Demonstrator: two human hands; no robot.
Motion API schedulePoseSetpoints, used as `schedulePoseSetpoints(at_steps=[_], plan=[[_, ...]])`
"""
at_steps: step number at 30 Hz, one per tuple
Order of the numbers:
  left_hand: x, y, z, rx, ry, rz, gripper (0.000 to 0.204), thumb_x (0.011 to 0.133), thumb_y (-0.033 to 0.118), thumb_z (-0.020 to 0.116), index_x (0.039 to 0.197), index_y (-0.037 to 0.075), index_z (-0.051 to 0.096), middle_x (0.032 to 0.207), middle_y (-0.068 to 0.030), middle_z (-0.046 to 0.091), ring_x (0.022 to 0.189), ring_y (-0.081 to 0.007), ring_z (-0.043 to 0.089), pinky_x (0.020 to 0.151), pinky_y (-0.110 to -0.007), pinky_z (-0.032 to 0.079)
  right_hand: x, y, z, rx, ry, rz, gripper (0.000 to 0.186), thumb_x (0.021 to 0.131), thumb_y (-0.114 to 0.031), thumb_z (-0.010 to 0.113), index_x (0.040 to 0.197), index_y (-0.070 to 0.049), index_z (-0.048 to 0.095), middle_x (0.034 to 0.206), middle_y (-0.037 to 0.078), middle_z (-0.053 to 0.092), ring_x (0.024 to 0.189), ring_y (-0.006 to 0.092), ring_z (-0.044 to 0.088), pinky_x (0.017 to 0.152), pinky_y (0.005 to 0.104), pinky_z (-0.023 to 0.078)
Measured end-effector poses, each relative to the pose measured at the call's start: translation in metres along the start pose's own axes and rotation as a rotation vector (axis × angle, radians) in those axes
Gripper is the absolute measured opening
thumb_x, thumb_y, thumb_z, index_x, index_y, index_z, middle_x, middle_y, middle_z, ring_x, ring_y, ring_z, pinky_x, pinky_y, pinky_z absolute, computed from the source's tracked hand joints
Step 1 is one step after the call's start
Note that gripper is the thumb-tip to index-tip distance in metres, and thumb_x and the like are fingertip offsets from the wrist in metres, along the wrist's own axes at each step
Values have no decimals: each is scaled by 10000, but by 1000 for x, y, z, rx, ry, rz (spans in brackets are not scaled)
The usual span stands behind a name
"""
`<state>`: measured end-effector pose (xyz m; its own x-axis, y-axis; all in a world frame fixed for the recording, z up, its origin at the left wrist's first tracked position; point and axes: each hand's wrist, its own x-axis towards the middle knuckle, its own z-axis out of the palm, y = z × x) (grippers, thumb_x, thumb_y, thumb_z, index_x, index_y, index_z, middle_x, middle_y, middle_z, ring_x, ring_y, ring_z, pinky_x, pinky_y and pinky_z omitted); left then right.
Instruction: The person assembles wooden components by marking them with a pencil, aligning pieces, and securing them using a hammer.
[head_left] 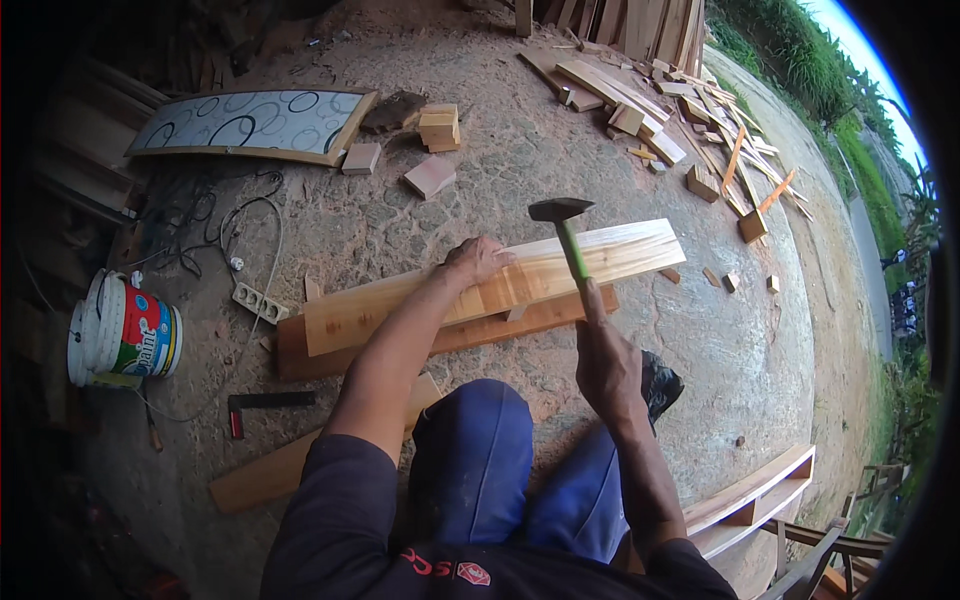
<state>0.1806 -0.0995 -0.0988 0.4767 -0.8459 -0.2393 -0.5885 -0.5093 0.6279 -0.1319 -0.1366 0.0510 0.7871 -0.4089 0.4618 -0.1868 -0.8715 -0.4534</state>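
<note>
"Blue trousers (475, 450) and a dark shirt (330, 500) come nearest. How does the wood lie beyond those knees?"

"From its left end: a pale board (350, 318) lies over a reddish-brown board (480, 332), whose left corner sticks out past it. Its long axis runs left to right, the right end slanting slightly farther from the person."

"Which hand is nearer?"

"The left hand (478, 260). It rests at the pale board's far edge, about mid-length, its forearm crossing the near edge. Whether its fingers pinch anything, one cannot tell."

"And further right?"

"A hammer (570, 237) crosses above the pale board, head toward the far edge; contact cannot be judged. The right hand (607, 370) wraps the handle from the near side, one digit laid along it, forearm pointing away from the body."
</note>
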Motion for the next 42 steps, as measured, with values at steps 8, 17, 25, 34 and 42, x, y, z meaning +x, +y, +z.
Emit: schedulePoseSetpoints(at_steps=[8, 17, 25, 34, 42], plan=[[9, 15, -1, 30, -124, 13, 495, 899, 554, 615, 1063, 100, 722, 1072, -194, 717, 1033, -357, 677, 907, -455, 513, -98, 55, 75, -30, -428, 214, 634, 888, -14, 518, 1500, -158, 439, 683, 226, 617, 572, 405, 627, 560, 526, 484], [59, 31, 16, 44, -157, 130, 669, 809, 636, 682, 1168, 73, 718, 1168, -171, 711, 1113, -305, 664, 937, -413, 510, -199, 31, 120, 324, -302, 443, 763, 982, -229, 585, 1598, -144, 143, 1197, 316, 627, 1017, 534, 610, 873, 588, 490], [50, 49, 22, 24, -309, 98, 763, 801, 728, 648, 1117, 40, 740, 984, -199, 739, 944, -279, 711, 853, -388, 529, -194, 48, 129, 383, -485, 607, 615, 1010, -301, 527, 1537, -98, 284, 1187, 333, 617, 1063, 536, 588, 917, 578, 479], [8, 71, -41, 160, 8, 57, 754, 855, 708, 601, 979, -27, 715, 912, -222, 722, 907, -340, 701, 800, -433, 529, -194, 46, 108, 463, -295, 716, 540, 1005, -261, 539, 1507, -130, 389, 1129, 290, 656, 1047, 494, 623, 896, 522, 496], [1, 71, -191, -396, 765, 146, 608, 940, 553, 633, 861, -48, 673, 767, -148, 668, 725, -216, 589, 671, -390, 472, -180, 51, 113, 436, 14, 717, 507, 1015, -185, 543, 1501, -108, 422, 943, 236, 684, 835, 351, 696, 750, 410, 529]])
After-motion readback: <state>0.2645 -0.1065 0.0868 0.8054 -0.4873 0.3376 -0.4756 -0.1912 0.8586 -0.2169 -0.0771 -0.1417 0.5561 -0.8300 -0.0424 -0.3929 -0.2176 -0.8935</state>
